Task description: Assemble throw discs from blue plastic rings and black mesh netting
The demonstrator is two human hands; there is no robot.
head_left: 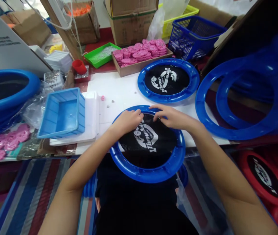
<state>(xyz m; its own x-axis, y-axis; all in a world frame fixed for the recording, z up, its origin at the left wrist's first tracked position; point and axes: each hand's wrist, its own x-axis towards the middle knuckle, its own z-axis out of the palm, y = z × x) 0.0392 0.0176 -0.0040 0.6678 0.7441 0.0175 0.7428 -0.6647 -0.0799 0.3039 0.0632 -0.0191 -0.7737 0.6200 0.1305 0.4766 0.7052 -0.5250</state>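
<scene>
A blue plastic ring (151, 174) with a black mesh (161, 140) across it lies partly over the table's front edge, close to my body. White "Throw Ball" lettering is printed on the mesh. At the far side of the ring, my left hand (129, 120) is closed, its curled fingers pressed on the mesh edge. My right hand (170, 117) is over the same far rim to the right, its bent fingers apart and the index finger reaching along the blue rim. The fingertips of my left hand are partly hidden.
Behind lies another blue ring with mesh (145, 89). Bare blue rings (204, 122) stack at right. Pink pieces (141, 54) fill a cardboard tray; a green tray (96, 62) holds small metal parts. A light-blue bin (55, 130) stands left. Red discs (245, 169) sit low right.
</scene>
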